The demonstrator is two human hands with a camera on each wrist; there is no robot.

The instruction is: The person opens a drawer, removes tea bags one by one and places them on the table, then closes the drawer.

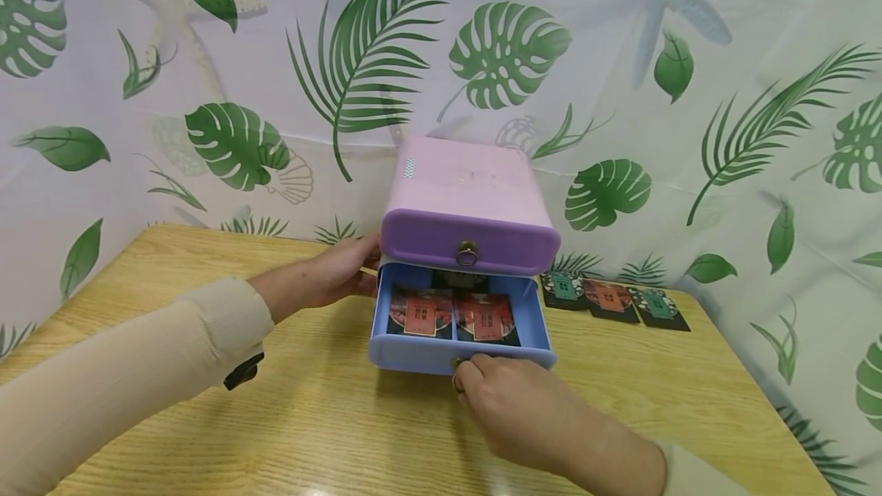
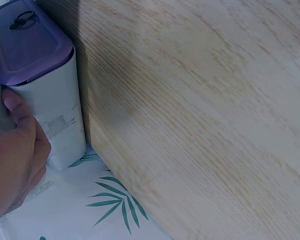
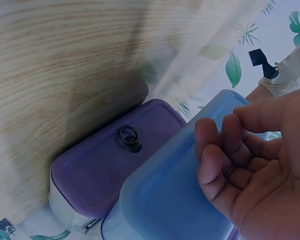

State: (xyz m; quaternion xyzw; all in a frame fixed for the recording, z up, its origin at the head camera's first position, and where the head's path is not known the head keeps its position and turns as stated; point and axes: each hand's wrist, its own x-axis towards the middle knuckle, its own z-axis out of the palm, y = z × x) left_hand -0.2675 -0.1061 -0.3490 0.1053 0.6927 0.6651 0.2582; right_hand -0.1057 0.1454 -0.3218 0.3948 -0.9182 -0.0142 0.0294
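Observation:
A stacked drawer cabinet stands on the wooden table. Its top unit is a pink box with a purple drawer (image 1: 427,239) pushed in. The blue drawer (image 1: 413,356) below is pulled out, with red and black printed packets (image 1: 420,316) lying in it. At its front, my right hand (image 1: 513,404) pinches the ring pull (image 1: 456,383); in the right wrist view the curled fingers hide that pull. A lower purple drawer (image 3: 105,165) with its own ring shows beneath the blue one. My left hand (image 1: 338,270) rests against the cabinet's left side, thumb (image 2: 15,102) at the seam between units.
Three printed packets (image 1: 606,301) in green and red lie on the table (image 1: 296,404) right of the cabinet. A leaf-patterned cloth (image 1: 262,60) hangs behind and on both sides of the table. A black strap end (image 1: 244,371) hangs from my left cuff.

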